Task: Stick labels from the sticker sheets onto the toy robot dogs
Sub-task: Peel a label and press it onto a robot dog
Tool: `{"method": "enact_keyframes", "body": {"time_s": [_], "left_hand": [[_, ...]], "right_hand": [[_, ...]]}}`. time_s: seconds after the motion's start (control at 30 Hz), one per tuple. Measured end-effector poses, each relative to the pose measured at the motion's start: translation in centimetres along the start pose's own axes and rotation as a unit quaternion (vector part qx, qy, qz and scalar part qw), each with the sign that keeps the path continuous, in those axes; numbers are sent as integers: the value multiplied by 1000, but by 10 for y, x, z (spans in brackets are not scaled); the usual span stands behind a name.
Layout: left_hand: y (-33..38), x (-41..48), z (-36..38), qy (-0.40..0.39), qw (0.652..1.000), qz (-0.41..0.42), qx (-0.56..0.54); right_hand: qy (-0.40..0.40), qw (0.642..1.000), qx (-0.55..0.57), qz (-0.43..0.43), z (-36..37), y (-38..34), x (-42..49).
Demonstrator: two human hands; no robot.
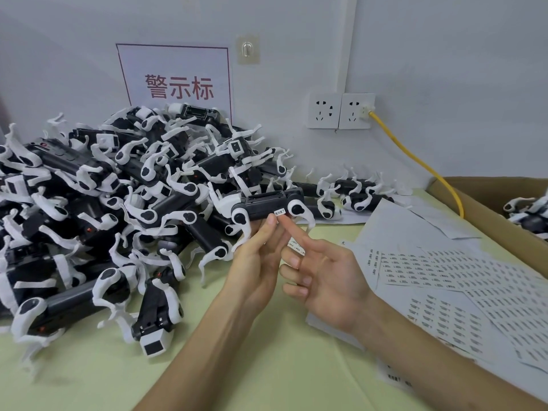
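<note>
While the left hand [258, 262] pinches the toy robot dog [267, 204] at its fingertips, body level with its long axis running left to right, the label [280, 212] sits on the near flank just right of that grip. The right hand [326, 280] is nearer, grasping nothing: its straight index fingertip touches the label's lower edge, and a spare label [296, 246] clings to its middle finger.

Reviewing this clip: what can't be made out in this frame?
All in the head view:
1. Label on the held dog: print too small.
2. Sticker sheets: print blurred and too small.
3. Box: contents cut off by the right edge.
4. White strip at right hand: partly hidden by fingers.
5. Pile: lower dogs buried under others.
</note>
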State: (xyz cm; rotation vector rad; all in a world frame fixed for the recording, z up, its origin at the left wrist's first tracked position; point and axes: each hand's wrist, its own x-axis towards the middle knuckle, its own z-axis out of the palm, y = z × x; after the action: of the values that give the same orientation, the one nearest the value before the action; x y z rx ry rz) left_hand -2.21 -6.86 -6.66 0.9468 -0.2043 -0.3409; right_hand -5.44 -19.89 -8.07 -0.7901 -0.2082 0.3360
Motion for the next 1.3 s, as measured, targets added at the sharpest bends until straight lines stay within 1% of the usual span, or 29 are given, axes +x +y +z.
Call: {"method": "enact_keyframes", "body": {"time_s": [0.1,0.23,0.33,0.43,0.73,0.83,0.93,1.1,1.3], "left_hand": [[2,1,0,14,1000,-4,5],[-3,6,-5,15,999,-47,-16],[-2,5,-4,17,999,-30,-9],[-2,3,-3,-4,1000,-9,-21],[-4,3,-2,14,999,10,-36],[-3,2,0,24,999,24,-19],[-1,0,2,30,999,19,-9],[-2,0,3,37,999,-17,19],[2,-4,5,21,999,-8,26]], "right_hand": [[-4,1000,7,-1,0,2,0],[-8,1000,28,-6,1,4,-1],[-13,999,38,-7,1,6,-1],[-18,999,47,-4,2,8,-1],[-21,999,47,0,3,10,-2],[-23,999,48,0,3,10,-2],[-24,999,46,-4,3,10,-2],[-19,999,46,-10,2,10,-1],[-25,999,45,-9,0,11,0]]}}
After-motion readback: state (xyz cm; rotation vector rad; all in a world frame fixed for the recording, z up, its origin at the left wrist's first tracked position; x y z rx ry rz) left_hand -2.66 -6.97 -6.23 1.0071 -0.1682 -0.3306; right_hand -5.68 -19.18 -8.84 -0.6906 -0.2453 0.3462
